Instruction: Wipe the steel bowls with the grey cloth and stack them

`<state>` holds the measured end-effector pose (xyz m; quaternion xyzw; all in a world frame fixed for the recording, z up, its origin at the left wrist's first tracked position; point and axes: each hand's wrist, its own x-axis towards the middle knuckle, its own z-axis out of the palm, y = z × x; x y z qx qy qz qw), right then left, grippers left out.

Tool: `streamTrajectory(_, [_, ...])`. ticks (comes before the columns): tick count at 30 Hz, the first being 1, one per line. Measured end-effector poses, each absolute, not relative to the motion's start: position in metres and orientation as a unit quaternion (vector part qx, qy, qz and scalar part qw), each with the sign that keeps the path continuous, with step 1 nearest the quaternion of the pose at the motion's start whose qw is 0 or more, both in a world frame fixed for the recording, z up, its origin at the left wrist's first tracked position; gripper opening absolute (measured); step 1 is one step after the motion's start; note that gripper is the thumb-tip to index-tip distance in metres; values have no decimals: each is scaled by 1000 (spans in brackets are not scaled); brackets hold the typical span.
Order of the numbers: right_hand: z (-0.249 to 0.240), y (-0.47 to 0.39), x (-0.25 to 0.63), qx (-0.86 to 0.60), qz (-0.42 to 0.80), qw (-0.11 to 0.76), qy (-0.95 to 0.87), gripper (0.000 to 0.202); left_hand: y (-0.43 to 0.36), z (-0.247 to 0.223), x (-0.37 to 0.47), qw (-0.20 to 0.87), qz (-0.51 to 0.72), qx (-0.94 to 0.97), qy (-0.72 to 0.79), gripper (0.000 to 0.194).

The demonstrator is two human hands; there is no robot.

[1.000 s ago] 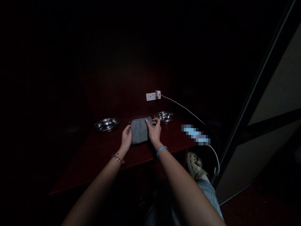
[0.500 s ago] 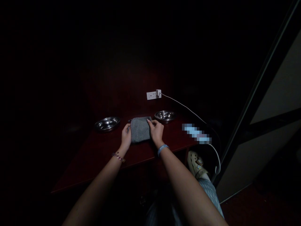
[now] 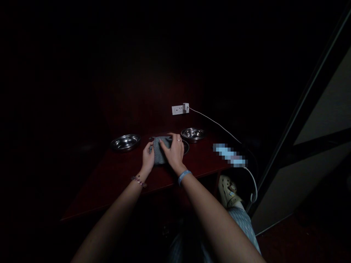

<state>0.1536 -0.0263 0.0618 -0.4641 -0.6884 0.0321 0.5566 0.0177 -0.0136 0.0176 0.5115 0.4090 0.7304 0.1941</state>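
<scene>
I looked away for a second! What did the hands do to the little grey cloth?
The right hand slid left, from the edge of the folded grey knitted cloth onto its top, covering most of it. The left hand stayed gripping its left edge. The two round steel dishes kept their places on the dark red table.

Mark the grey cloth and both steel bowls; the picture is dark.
grey cloth (image 3: 158, 153): head view, bare middle between the hands.
left steel bowl (image 3: 125, 141): head view, inner base.
right steel bowl (image 3: 193, 133): head view, inner base.
</scene>
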Motion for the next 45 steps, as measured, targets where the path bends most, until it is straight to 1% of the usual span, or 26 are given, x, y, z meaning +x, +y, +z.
streamTrajectory(4, [62,-41,132,-483,36,509,-712,44,-15,19,21,186,735,521,392,21])
streamTrajectory(8, [57,-42,130,-496,22,479,-724,35,-15,20,22,186,736,518,393,21])
streamTrajectory(12, [57,-41,140,-482,-5,462,-744,30,-15,21,21,187,744,507,394,27])
streamTrajectory(19, [62,-45,152,-481,-63,377,-789,38,-17,22,20,178,751,501,392,29])
streamTrajectory(23, [66,-44,154,-483,-77,350,-799,40,-17,22,20,176,755,495,393,32])
streamTrajectory(34, [68,-45,152,-474,-85,312,-819,49,-20,25,23,163,740,521,393,39])
streamTrajectory(40, [62,-41,152,-477,-94,338,-806,55,-20,24,22,165,741,514,400,36])
streamTrajectory(45, [59,-39,153,-468,-104,336,-810,56,-20,25,23,162,731,526,402,37])
